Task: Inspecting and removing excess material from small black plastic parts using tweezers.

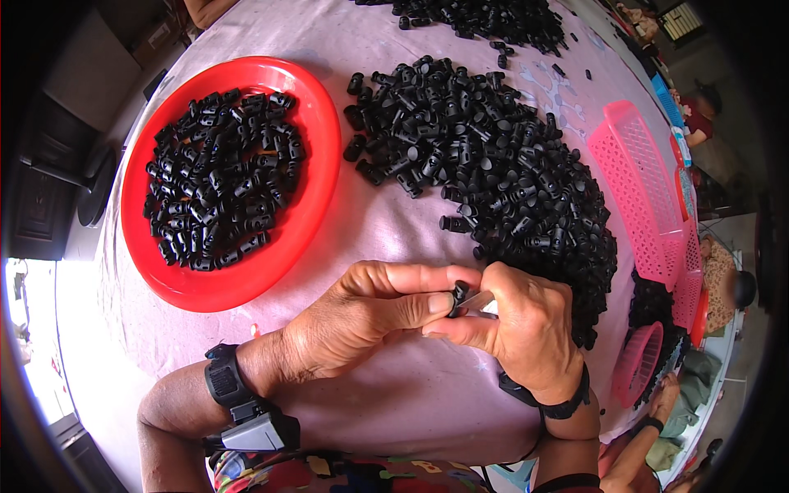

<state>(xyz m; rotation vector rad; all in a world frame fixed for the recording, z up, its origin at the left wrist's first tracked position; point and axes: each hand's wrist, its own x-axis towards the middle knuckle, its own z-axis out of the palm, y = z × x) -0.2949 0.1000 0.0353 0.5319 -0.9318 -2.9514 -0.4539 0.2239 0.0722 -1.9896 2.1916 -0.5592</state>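
My left hand (374, 308) pinches a small black plastic cord lock (459, 293) between thumb and fingers. Close against it, my right hand (526, 316) is closed round a thin, shiny blade-like tool (475, 301), its tip at the cord lock. Most of the tool is hidden in my fist, so its exact kind is unclear. Just beyond my hands spreads a big heap of black cord locks (493, 156). To the left, a round red plastic tray (316, 189) holds many more cord locks (215, 177).
A pale pink patterned cloth (362, 222) covers the table. Another black heap (485, 18) lies at the far edge. Pink perforated baskets (637, 181) stand along the right, with a pink basket (638, 366) lower down. A co-worker's arm (649, 431) reaches in at the lower right.
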